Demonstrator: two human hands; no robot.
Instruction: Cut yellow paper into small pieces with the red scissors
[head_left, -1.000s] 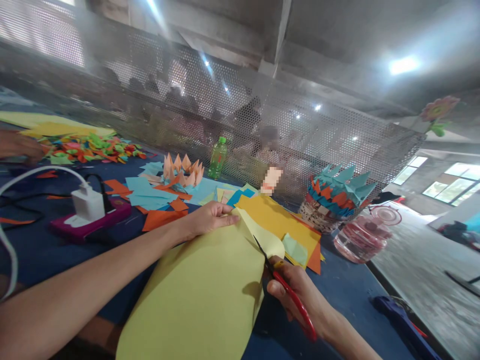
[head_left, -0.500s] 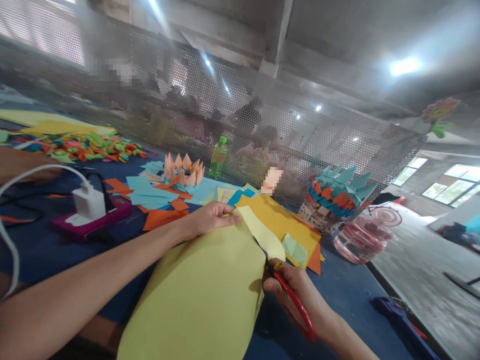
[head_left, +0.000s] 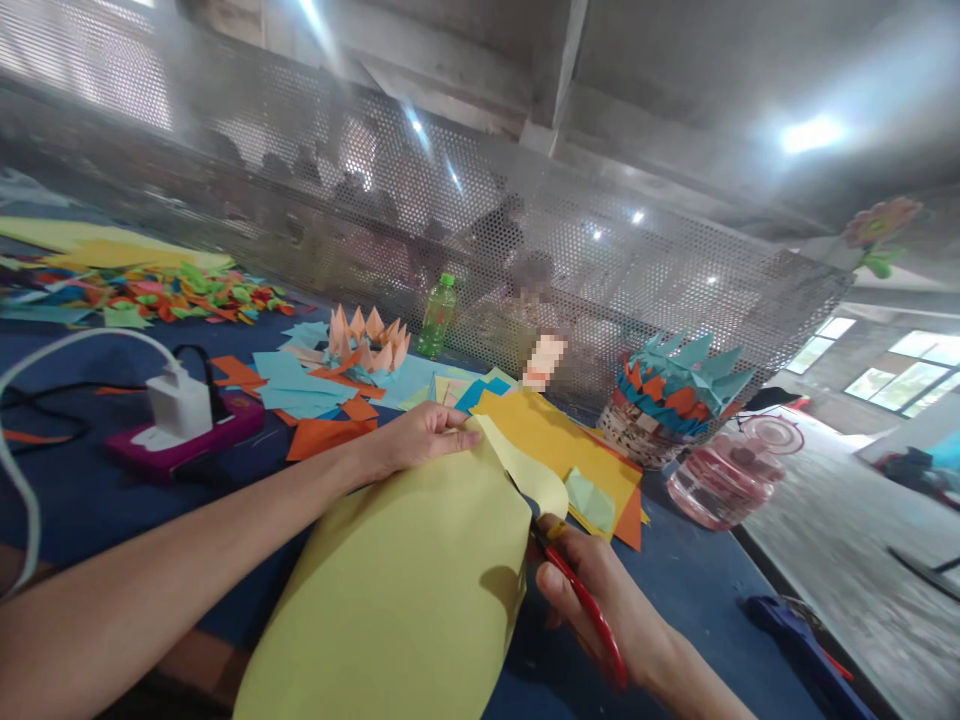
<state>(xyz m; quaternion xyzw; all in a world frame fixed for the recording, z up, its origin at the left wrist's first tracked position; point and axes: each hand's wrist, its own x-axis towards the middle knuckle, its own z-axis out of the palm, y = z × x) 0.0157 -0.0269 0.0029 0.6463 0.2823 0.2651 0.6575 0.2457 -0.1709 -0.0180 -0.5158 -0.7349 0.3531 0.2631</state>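
A large sheet of yellow paper (head_left: 390,580) bulges upward in front of me. My left hand (head_left: 431,437) pinches its far edge between thumb and fingers. Red-handled scissors (head_left: 589,600) sit in my right hand (head_left: 592,580), their dark blades in a cut that runs along the sheet's right side. A curling strip of the same paper lies to the right of the cut, beyond the blades. Under and behind the strip are orange-yellow sheets (head_left: 559,440) with a small pale green piece (head_left: 590,500) on top.
Folded-paper rings (head_left: 367,350) stand beyond my left hand, near a green bottle (head_left: 437,315). A purple power strip (head_left: 187,440) with a white charger sits left. To the right are a woven basket (head_left: 637,435), a pink jug (head_left: 724,480) and a dark blue tool (head_left: 806,640).
My right hand's thumb has shifted and the scissor handles have swung slightly. At the far left, another person's hand has gone out of view. My left hand stays in place.
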